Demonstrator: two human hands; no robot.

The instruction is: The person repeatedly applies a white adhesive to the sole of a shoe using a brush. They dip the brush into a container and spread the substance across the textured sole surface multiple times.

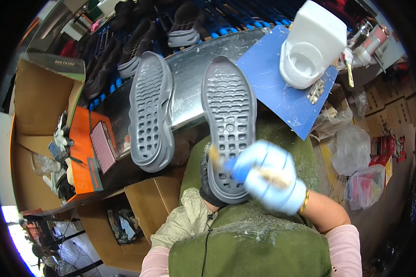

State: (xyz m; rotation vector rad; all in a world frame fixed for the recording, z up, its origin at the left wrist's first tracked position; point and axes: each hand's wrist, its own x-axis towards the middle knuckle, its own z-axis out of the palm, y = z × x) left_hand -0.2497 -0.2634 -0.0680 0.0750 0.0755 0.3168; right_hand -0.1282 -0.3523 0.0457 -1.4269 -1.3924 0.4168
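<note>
A grey shoe sole lies over my lap, its gridded inner side facing up and shiny with a wet-looking coat. My left hand, in a black glove, grips it from the left and partly beneath; the sole hides most of its fingers. Above the heel end, my right hand, in a pale blue-and-white glove, holds a small brush. Motion blurs the brush, and I cannot tell whether its bristles touch the sole. Another grey sole, also shiny inside, rests to the left on the metal-topped bench.
A white plastic container stands on a blue board at the right. Behind are dark shoe uppers with grey soles on blue rollers. Leftward are a phone, an orange shoebox and a cardboard box. Plastic bags lie right.
</note>
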